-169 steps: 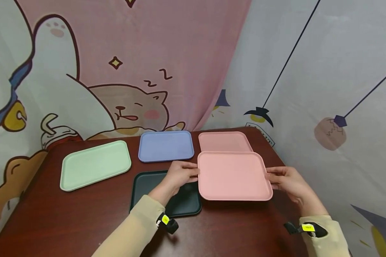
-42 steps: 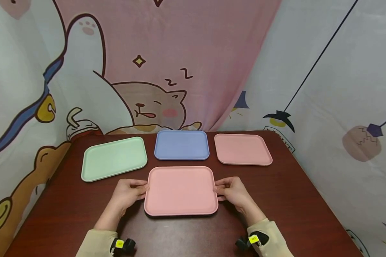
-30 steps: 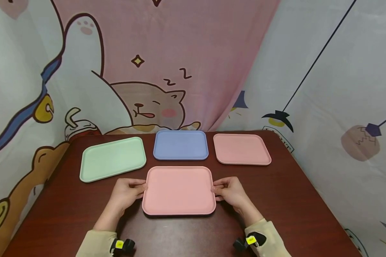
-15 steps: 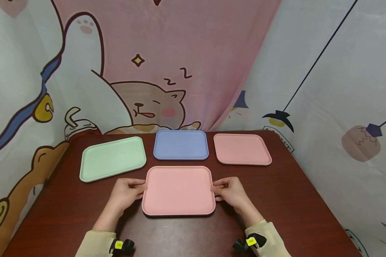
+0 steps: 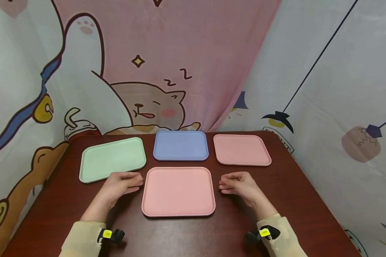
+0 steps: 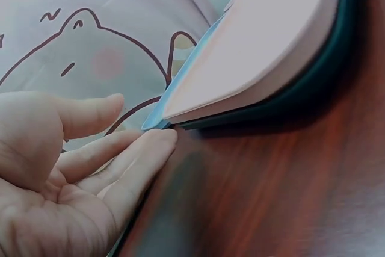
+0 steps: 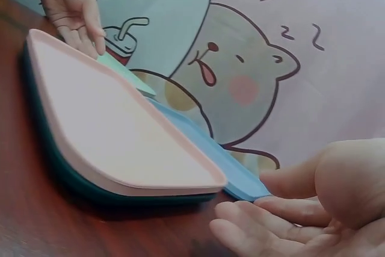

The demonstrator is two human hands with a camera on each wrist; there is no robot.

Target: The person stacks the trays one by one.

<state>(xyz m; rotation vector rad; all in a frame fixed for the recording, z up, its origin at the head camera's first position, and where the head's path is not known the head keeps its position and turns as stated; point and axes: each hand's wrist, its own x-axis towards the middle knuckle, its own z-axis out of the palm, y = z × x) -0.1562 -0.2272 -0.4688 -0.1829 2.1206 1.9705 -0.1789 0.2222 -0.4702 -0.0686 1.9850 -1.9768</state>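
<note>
A pink tray (image 5: 178,192) sits at the middle front of the table, stacked on a dark green tray (image 7: 72,185) whose edge shows below it in both wrist views. To its left is my left hand (image 5: 117,187), fingers loosely bent and apart from the rim, holding nothing. On the other side my right hand (image 5: 242,186) hovers off the rim, also with nothing between fingers and thumb. Behind lie a light green tray (image 5: 112,159), a blue tray (image 5: 181,145) and a second pink tray (image 5: 242,150). The left hand overlaps the green tray's near edge in the head view.
The brown wooden table (image 5: 180,237) carries the trays. A printed cloth (image 5: 193,53) with a cartoon cat hangs right behind it, and a pale cloth (image 5: 325,89) runs along the right side.
Earlier both hands carried the pink tray from the right and set it on the dark green tray. Since half a second ago they have let go and drawn apart sideways; the tray stays still.
</note>
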